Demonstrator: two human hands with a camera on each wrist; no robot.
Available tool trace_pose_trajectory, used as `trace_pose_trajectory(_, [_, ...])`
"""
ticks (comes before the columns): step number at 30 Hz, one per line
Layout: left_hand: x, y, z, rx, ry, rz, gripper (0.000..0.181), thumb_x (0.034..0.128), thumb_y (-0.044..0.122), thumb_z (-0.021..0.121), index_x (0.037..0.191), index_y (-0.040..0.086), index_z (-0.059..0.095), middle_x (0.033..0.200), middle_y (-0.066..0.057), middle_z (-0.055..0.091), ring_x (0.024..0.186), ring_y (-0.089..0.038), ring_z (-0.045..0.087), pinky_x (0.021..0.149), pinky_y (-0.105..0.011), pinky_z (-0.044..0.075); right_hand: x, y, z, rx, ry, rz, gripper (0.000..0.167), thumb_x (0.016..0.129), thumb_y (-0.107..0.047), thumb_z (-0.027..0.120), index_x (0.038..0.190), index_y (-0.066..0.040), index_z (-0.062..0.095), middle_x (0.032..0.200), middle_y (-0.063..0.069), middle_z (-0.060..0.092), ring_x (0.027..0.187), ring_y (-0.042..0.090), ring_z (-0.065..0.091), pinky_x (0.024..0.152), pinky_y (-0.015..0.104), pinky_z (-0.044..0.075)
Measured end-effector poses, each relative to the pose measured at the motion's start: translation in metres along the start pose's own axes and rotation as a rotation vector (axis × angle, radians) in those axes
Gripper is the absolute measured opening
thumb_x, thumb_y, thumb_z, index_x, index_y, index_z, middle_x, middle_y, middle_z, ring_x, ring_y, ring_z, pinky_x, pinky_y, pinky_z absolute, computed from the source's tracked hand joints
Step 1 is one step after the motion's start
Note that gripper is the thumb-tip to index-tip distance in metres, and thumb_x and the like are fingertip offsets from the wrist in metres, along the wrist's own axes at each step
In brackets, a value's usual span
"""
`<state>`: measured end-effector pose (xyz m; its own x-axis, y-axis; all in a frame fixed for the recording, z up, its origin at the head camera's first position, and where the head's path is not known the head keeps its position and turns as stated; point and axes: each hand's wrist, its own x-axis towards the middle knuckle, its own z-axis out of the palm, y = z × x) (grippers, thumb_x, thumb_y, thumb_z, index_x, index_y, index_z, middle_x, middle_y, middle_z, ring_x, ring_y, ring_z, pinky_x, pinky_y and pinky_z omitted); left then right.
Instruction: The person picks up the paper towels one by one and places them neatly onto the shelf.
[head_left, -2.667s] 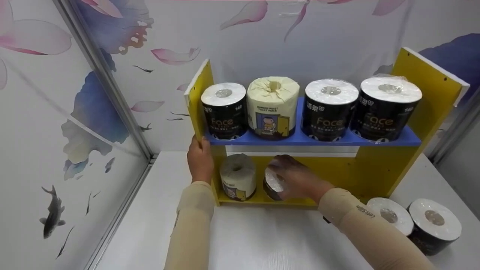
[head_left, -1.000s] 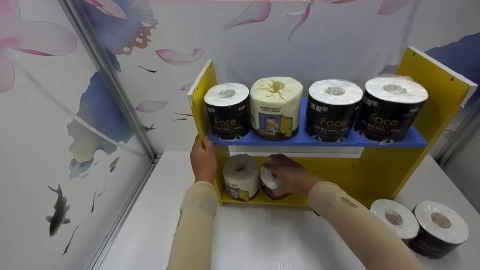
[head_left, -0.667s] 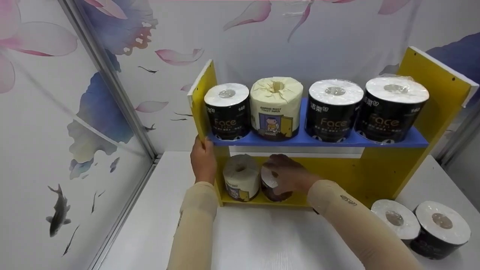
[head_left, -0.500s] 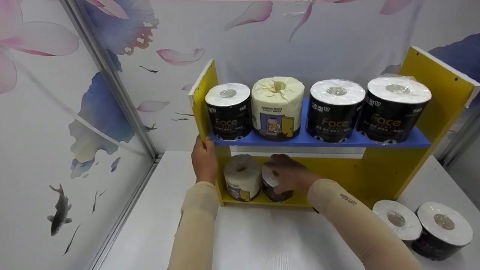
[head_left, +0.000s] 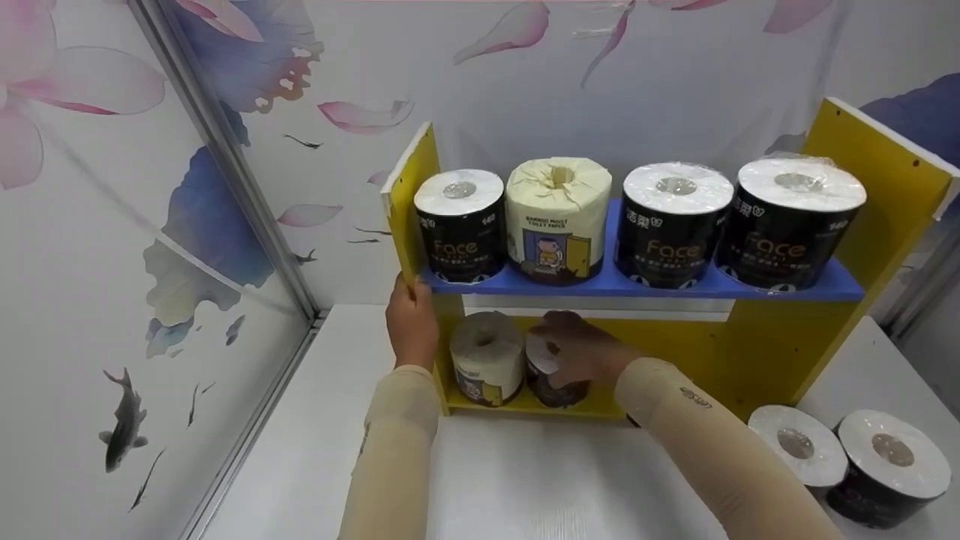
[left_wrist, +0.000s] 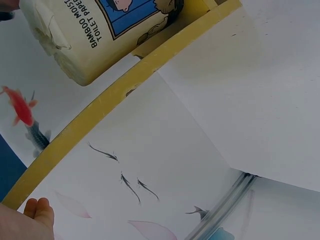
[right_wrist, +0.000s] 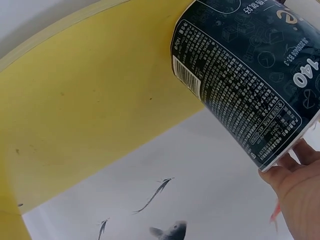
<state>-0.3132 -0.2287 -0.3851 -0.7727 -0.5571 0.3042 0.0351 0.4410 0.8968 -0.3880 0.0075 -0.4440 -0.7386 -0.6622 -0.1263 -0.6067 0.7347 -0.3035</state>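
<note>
Under the blue middle shelf, my right hand (head_left: 581, 346) holds a black-wrapped toilet roll (head_left: 556, 388) by its white top. This roll stands close beside a cream-wrapped toilet roll (head_left: 487, 364) on the lower level. In the right wrist view, my fingertips and thumb are at the end of the black roll (right_wrist: 245, 75), whose printed side faces the camera. My left hand (head_left: 411, 324) grips the left side panel (head_left: 407, 206) of the yellow shelf unit just below the blue board. The left wrist view shows only some fingers (left_wrist: 40, 210) beside the panel's edge.
Above, the blue board (head_left: 525, 287) carries a cream roll (head_left: 559, 225) and several black-wrapped rolls (head_left: 671, 232). Two more rolls (head_left: 892, 465) stand on the white table (head_left: 510, 480) by the unit's right front. Patterned panels enclose the back and left.
The black roll has moved left in my right hand, closing the gap to the cream roll. My left hand keeps its place on the side panel. The head view has shifted slightly.
</note>
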Motion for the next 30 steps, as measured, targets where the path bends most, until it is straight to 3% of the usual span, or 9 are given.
trace_pose_trajectory(14, [-0.0003, 0.0015, 0.0004, 0.001, 0.007, -0.01, 0.034, 0.101, 0.028, 0.039, 0.123, 0.008, 0.055, 0.1, -0.012, 0.059, 0.091, -0.026, 0.052, 0.085, -0.044, 0.043, 0.0044, 0.0015, -0.0006, 0.085, -0.04, 0.059, 0.078, 0.072, -0.024, 0.083, 0.141, -0.024, 0.048, 0.129, -0.003, 0.044, 0.111, 0.017, 0.044, 0.092, 0.035, 0.047])
trace_pose_trajectory(20, [-0.0003, 0.0016, 0.0007, 0.01, 0.015, 0.008, 0.032, 0.1008, 0.028, 0.039, 0.118, 0.007, 0.056, 0.093, -0.012, 0.056, 0.086, -0.027, 0.05, 0.08, -0.042, 0.042, 0.0015, 0.0001, 0.0005, 0.168, -0.052, 0.068, 0.083, 0.074, -0.02, 0.08, 0.147, -0.02, 0.041, 0.154, 0.006, 0.026, 0.135, 0.024, 0.032, 0.102, 0.042, 0.042])
trace_pose_trajectory(23, [-0.0011, 0.0013, 0.0009, 0.003, 0.012, 0.006, 0.032, 0.101, 0.028, 0.039, 0.119, 0.007, 0.055, 0.092, -0.011, 0.055, 0.085, -0.026, 0.05, 0.08, -0.04, 0.041, 0.0001, -0.0007, 0.0003, 0.194, -0.056, 0.071, 0.084, 0.074, -0.017, 0.078, 0.149, -0.019, 0.039, 0.159, 0.008, 0.018, 0.141, 0.026, 0.023, 0.104, 0.044, 0.039])
trace_pose_trajectory(30, [-0.0011, 0.0, 0.0008, 0.003, 0.011, 0.002, 0.034, 0.1014, 0.028, 0.038, 0.122, 0.007, 0.055, 0.096, -0.011, 0.057, 0.088, -0.026, 0.051, 0.083, -0.042, 0.042, 0.0018, -0.0001, 0.0008, 0.21, -0.07, 0.091, 0.083, 0.076, -0.018, 0.079, 0.149, -0.02, 0.039, 0.159, 0.005, 0.018, 0.134, 0.022, 0.035, 0.104, 0.042, 0.039])
